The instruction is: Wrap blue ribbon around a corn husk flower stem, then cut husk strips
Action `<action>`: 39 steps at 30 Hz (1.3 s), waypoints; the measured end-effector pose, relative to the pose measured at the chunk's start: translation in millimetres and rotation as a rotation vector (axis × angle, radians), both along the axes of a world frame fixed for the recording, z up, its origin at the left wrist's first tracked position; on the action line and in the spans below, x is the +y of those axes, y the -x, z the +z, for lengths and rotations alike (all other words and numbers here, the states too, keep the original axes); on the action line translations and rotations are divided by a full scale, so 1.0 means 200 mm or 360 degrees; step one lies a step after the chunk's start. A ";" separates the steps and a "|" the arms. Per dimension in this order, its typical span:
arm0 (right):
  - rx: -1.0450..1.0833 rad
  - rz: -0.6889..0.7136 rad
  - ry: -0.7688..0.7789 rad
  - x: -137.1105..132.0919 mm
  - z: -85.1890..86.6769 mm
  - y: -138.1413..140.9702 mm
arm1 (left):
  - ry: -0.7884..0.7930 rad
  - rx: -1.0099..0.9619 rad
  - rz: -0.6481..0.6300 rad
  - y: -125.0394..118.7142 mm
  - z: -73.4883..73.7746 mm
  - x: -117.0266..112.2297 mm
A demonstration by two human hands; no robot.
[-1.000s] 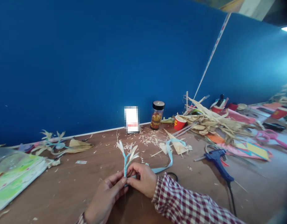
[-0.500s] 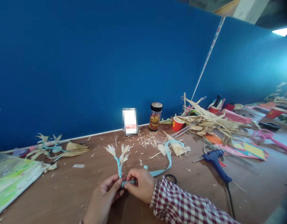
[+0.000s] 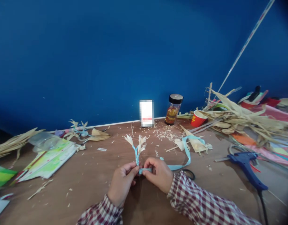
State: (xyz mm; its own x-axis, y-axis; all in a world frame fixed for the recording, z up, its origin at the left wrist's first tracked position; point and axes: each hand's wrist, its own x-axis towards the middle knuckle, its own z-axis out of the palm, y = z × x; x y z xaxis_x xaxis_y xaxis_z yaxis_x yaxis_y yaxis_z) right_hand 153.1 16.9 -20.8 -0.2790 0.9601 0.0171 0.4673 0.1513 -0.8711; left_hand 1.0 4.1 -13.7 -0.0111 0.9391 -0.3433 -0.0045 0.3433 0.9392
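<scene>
My left hand [image 3: 122, 184] pinches the base of a small sprig of cream husk flowers [image 3: 136, 145] whose stems are wrapped in light blue ribbon. My right hand [image 3: 159, 173] is closed on the light blue ribbon [image 3: 184, 157] just beside that base. The ribbon trails right from my fingers, curves up and loops back over husk scraps. Both hands hover just above the brown table [image 3: 92, 184], near its front middle. Both sleeves are red-and-white check.
A blue glue gun [image 3: 247, 164] lies at the right with its cord running down. A pile of dry corn husks [image 3: 237, 117], a red cup [image 3: 199, 118] and a black-lidded jar [image 3: 173, 109] stand behind. Green printed sheets [image 3: 49, 159] and another husk sprig [image 3: 81, 131] lie left. Black scissors handles [image 3: 188, 173] show by my right wrist.
The view has swung left and down, so things sit further right in the picture. The sprig stands more upright between my fingers. Both hands keep their hold.
</scene>
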 end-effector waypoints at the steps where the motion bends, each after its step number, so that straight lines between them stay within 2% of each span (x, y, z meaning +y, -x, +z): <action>1: 0.0001 -0.0010 0.0024 0.00 0.00 0.00 | -0.0043 0.0034 -0.0022 0.00 0.00 0.00; 5: -0.0031 -0.0031 0.0054 -0.01 0.01 0.01 | -0.0110 0.0127 -0.0070 0.00 0.00 0.00; 13: -0.0069 -0.0029 -0.0019 -0.02 0.02 0.01 | 0.0042 0.0101 0.0008 0.00 -0.02 0.00; 23: -0.0101 -0.0015 0.0004 -0.03 0.03 0.02 | 0.0066 0.0135 0.0026 0.01 -0.02 0.01; 30: -0.0074 0.0002 -0.0021 -0.03 0.00 0.02 | 0.0074 0.0127 0.0028 0.02 -0.03 0.02; 39: -0.0016 0.0073 0.0046 -0.04 0.03 0.03 | 0.0072 0.0125 0.0069 0.02 -0.01 0.01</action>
State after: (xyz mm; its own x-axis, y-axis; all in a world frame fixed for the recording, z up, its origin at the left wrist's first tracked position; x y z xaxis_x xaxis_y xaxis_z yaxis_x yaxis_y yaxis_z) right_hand 147.6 8.6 -15.6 -0.3226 0.9464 -0.0134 0.4692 0.1476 -0.8707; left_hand -2.4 7.1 -15.3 -0.0799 0.9207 -0.3821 0.0529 0.3867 0.9207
